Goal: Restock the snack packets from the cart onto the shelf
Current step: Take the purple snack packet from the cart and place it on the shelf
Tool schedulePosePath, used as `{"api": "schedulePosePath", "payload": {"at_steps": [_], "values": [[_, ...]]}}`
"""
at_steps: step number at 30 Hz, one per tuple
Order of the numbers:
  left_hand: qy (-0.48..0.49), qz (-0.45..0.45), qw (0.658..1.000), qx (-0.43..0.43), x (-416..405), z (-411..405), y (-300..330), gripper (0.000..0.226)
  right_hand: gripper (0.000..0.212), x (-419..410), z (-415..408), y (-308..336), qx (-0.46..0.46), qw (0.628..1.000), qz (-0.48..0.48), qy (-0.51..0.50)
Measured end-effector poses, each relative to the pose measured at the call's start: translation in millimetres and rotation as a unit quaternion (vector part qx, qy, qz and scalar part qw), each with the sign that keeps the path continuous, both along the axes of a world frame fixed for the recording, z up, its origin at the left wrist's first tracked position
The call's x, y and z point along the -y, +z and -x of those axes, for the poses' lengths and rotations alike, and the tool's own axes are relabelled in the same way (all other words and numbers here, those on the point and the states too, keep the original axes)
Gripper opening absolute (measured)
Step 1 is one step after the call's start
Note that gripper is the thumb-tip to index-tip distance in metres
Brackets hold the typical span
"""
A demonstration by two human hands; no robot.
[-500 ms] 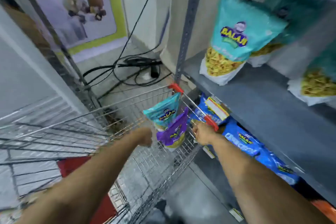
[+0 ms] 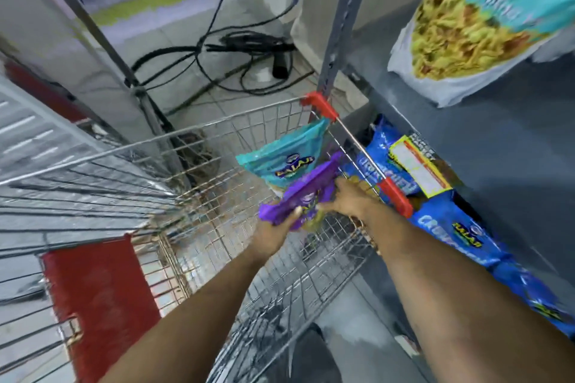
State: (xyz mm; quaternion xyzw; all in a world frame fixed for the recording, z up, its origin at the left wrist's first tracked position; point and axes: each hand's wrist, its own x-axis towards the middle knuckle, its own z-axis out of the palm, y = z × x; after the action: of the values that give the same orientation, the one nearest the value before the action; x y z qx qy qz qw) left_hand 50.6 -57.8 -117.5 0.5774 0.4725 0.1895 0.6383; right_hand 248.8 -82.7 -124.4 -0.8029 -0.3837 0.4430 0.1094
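Inside the wire cart (image 2: 217, 121) a purple snack packet (image 2: 306, 193) lies tilted over a teal packet (image 2: 283, 155) that leans against the cart's right side. My left hand (image 2: 273, 233) grips the purple packet's lower left end, thumb on top. My right hand (image 2: 351, 199) holds its right side, just inside the cart's red-capped rim (image 2: 395, 193). On the grey shelf (image 2: 513, 146) to the right stands a teal packet of yellow snacks (image 2: 460, 40). Blue packets (image 2: 451, 227) fill the level below.
A grey shelf upright (image 2: 339, 25) rises beside the cart's far right corner. Black cables (image 2: 236, 50) lie tangled on the tiled floor beyond the cart. A red flap (image 2: 99, 298) sits at the cart's near end. A metal rack (image 2: 40, 134) stands at left.
The view has moved closer and lower. My right hand left the cart rim and took hold of the purple packet; both hands now hold it and it has tipped flatter.
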Motion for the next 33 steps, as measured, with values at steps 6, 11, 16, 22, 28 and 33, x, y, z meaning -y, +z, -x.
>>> {"api": "schedulePosePath", "payload": {"at_steps": [6,11,16,22,28,33], "values": [[0.04,-0.017,0.999,-0.02,-17.1,10.0,5.4,0.022,0.038,-2.0,13.8,25.3,-0.071,0.993,-0.061,-0.067],[-0.054,-0.052,0.997,-0.031,-61.8,28.0,75.6,0.024,0.054,5.3,31.3,87.8,-0.09,0.97,-0.191,-0.12],[-0.164,-0.09,0.982,0.008,-80.3,23.1,180.3,0.03,0.056,25.8,43.1,170.6,-0.072,0.93,-0.32,-0.166],[-0.254,-0.133,0.956,0.066,-45.2,-28.5,269.4,0.03,0.063,84.5,27.3,239.9,-0.026,0.872,-0.411,-0.264],[-0.371,-0.238,0.895,0.071,25.2,-119.6,302.4,0.065,0.055,197.4,-14.5,284.3,0.033,0.801,-0.458,-0.385],[-0.454,-0.269,0.84,0.125,120.7,-204.1,325.4,0.054,0.066,305.1,-54.0,305.9,0.127,0.734,-0.492,-0.451]]}}
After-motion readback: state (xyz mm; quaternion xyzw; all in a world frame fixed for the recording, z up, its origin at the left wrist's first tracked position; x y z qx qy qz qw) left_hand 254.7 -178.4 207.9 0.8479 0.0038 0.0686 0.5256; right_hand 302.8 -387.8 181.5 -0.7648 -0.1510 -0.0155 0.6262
